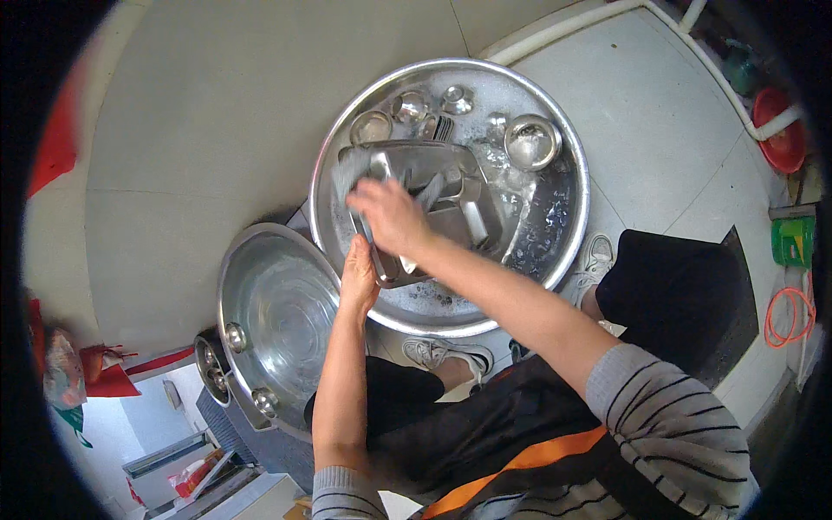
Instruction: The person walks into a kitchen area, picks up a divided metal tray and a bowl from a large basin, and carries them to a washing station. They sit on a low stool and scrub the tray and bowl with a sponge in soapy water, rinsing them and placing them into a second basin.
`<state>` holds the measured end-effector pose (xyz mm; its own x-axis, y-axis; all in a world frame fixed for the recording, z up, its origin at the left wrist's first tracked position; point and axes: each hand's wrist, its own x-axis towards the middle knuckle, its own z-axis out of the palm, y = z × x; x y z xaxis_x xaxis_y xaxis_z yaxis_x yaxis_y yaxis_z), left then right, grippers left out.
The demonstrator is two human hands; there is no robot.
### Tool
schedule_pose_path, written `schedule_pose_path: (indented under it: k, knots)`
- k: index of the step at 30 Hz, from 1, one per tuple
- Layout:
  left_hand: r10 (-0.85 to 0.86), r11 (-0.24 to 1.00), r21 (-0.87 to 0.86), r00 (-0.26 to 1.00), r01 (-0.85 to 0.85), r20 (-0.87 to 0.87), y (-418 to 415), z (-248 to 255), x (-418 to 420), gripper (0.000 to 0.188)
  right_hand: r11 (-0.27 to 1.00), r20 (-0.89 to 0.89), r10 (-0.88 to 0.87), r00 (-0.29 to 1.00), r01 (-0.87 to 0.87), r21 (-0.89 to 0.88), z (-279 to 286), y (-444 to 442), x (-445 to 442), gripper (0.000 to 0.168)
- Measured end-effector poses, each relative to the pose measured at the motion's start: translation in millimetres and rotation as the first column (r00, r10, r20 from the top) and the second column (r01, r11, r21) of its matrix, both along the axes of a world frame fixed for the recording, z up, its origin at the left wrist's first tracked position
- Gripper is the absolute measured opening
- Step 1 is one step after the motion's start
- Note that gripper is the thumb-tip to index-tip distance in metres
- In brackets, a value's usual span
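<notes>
A stainless-steel compartment tray (450, 224) is tilted inside a large round metal basin (580, 195) of sudsy water. My left hand (359, 273) grips the tray's near left edge, thumb on top. Across the tray's left side reaches my right hand (390, 214), blurred by motion. It holds a grey cloth or scrubber (352, 170), also blurred, whose exact kind cannot be told. Small metal bowls (409, 107) sit in the suds at the basin's far side. A larger metal bowl (533, 142) lies at its far right.
Left of the basin, a second metal basin (279, 318) holds water, with small bowls (264, 402) at its rim. A metal pot (211, 367) stands beside it. White pipes (565, 27) run along the floor behind. My shoes (448, 355) flank the large basin's near side.
</notes>
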<state>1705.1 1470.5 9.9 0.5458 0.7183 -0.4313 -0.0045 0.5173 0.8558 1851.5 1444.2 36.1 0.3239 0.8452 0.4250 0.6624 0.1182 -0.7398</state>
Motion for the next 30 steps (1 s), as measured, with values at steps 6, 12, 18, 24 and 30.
schedule_pose_path:
  k: [6,12,18,24,30]
  knots:
    - [0.213,0.967,-0.138,0.977,-0.212,-0.011,-3,18,15,0.066,1.0,-0.002,-0.016,1.0,0.016,0.005,-81,-111,-55,0.03]
    - [0.262,0.964,0.094,0.953,-0.25,-0.151,-12,18,-25,0.041,0.89,-0.112,-0.455,0.884,0.455,-0.021,-153,-101,4,0.03]
    - [0.488,0.866,0.319,0.793,-0.386,-0.366,-22,91,-92,0.034,0.833,0.005,-0.372,0.928,0.336,-0.44,-148,-31,130,0.029]
    - [0.66,0.596,0.733,0.72,-0.327,-0.216,-26,205,-210,0.038,0.847,-0.12,-0.342,0.932,0.25,-0.469,-147,-65,181,0.027]
    - [0.771,0.415,0.802,0.302,0.43,-0.561,42,119,-306,0.041,0.914,-0.011,0.013,1.0,-0.017,-0.405,-169,-75,159,0.042]
